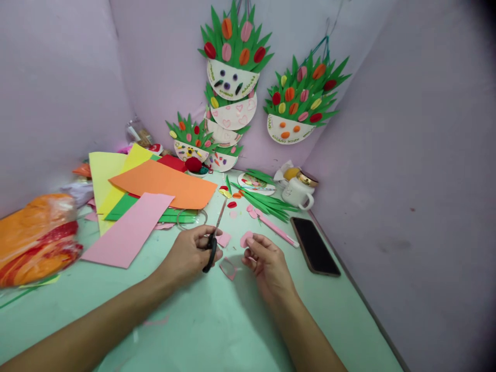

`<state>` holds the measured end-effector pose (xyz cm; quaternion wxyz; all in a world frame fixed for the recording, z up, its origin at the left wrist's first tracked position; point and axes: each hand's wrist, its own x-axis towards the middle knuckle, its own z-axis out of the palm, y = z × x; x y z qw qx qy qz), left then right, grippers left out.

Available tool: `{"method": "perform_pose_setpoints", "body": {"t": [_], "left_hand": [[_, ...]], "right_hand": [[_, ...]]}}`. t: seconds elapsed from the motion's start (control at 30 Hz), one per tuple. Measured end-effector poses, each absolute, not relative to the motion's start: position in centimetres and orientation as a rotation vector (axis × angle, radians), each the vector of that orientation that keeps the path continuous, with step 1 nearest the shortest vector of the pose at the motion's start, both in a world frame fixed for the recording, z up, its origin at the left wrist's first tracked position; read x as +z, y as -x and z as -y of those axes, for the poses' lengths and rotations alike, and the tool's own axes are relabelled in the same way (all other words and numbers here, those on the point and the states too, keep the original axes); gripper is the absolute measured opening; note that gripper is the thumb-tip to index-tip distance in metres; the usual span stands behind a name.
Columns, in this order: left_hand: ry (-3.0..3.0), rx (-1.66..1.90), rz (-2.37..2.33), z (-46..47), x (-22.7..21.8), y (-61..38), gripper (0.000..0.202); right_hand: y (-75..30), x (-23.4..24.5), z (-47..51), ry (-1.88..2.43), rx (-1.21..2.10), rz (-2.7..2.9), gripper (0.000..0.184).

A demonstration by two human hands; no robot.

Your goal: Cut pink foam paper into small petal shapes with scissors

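Left hand [189,253]: gripping scissors [213,247], fingers curled. Right hand [267,258]: pinching 1 pink oval [245,238], right of the scissors. Apparently cut: 1 holed pink scrap [232,276], lying beside the scissors; green leaves [271,204], lying beyond. Seemingly uncut: 1 pink sheet [129,230], lying left.
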<state>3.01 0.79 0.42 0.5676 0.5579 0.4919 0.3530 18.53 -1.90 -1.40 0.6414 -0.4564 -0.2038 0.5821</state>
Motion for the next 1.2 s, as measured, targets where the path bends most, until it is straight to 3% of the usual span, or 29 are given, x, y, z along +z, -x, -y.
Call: {"method": "perform_pose_setpoints", "body": {"t": [0.23, 0.47, 0.83, 1.2], "left_hand": [[-1.271, 0.931, -1.159, -0.2, 0.8, -3.4, 0.045], [-1.263, 0.879, -1.069, -0.4, 0.8, -3.4, 0.040], [-1.187, 0.890, -1.087, 0.0, 0.8, -3.5, 0.041], [-1.110, 0.947, -1.068, 0.4, 0.4, -4.1, 0.048]], "right_hand": [[-17.6, -2.0, 2.1, 1.139, 1.360, 0.722, 0.023], [-17.2, -2.3, 2.2, 1.185, 1.419, 1.082, 0.040], [-17.6, -1.8, 2.1, 1.080, 1.337, 0.848, 0.041], [-16.9, -1.8, 2.5, 1.060, 1.456, 0.818, 0.022]]}}
